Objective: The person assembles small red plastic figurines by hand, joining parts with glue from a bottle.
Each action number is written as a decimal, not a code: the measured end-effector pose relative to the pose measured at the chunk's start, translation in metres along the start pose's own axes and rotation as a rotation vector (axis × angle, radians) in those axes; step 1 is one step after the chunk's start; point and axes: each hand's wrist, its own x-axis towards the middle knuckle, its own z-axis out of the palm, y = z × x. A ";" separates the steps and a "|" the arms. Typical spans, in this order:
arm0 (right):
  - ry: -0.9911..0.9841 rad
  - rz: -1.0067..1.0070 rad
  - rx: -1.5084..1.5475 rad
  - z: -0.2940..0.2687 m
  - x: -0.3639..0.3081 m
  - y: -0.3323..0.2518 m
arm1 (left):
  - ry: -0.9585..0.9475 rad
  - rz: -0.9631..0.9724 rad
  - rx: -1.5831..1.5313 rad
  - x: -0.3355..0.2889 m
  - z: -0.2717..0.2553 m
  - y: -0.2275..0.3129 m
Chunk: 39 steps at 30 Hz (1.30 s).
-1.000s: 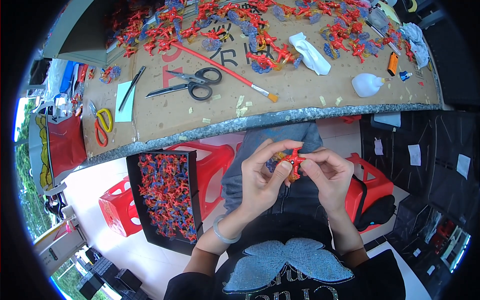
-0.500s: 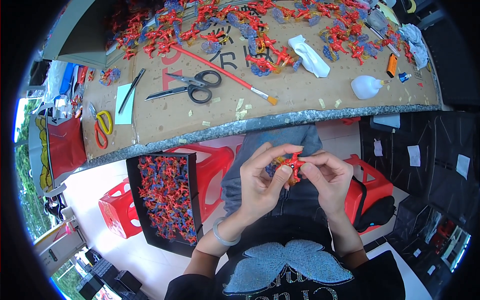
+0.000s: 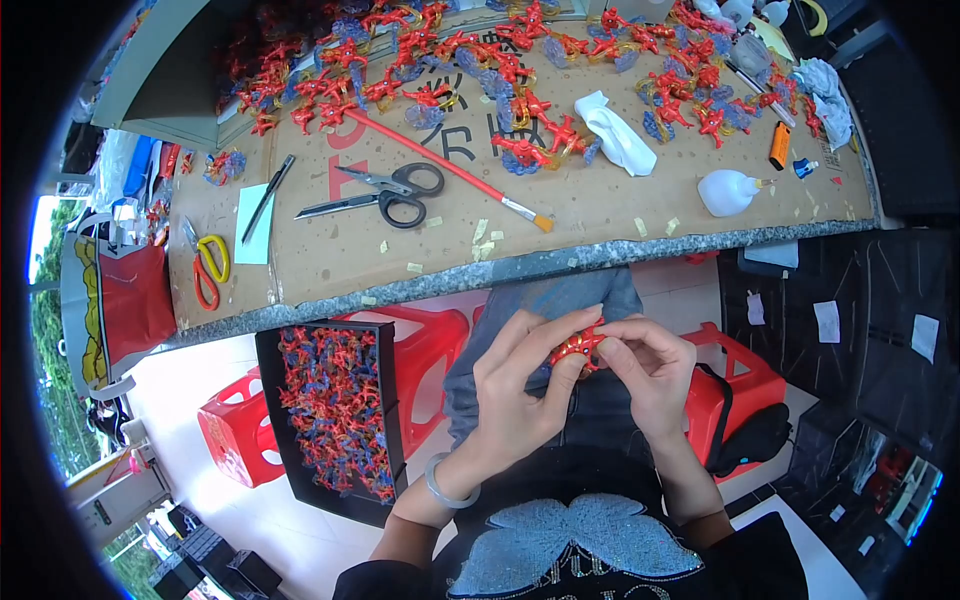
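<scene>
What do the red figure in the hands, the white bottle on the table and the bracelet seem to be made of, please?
The red figure looks like glossy moulded plastic, going by its bright highlights. The white bottle seems to be smooth plastic, perhaps slightly translucent, judging by its milky body. The bracelet is pale and smooth; it could be polished stone, glass or plastic.

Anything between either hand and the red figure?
Nothing visible. The left hand and right hand both have their grip on the red figure, above the grey trousers. The hands cover part of it, so its hidden side can't be checked.
</scene>
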 end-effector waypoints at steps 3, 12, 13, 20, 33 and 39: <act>-0.012 -0.012 0.012 -0.001 0.002 0.005 | 0.028 0.059 0.125 0.004 -0.001 0.009; -0.023 -0.088 -0.066 -0.002 0.012 0.002 | 0.067 0.085 0.162 0.006 -0.003 0.011; -0.027 -0.091 -0.063 -0.003 0.013 0.000 | 0.058 0.056 0.121 0.006 -0.004 0.013; -0.115 -0.442 -0.400 -0.008 0.024 -0.020 | -0.017 -0.294 -0.405 -0.002 -0.011 0.004; -0.246 -0.865 -0.756 -0.014 0.035 -0.029 | -0.100 -0.263 -0.337 0.006 -0.013 0.002; -0.276 -0.886 -0.806 -0.016 0.037 -0.029 | -0.120 -0.250 -0.285 0.012 -0.012 0.003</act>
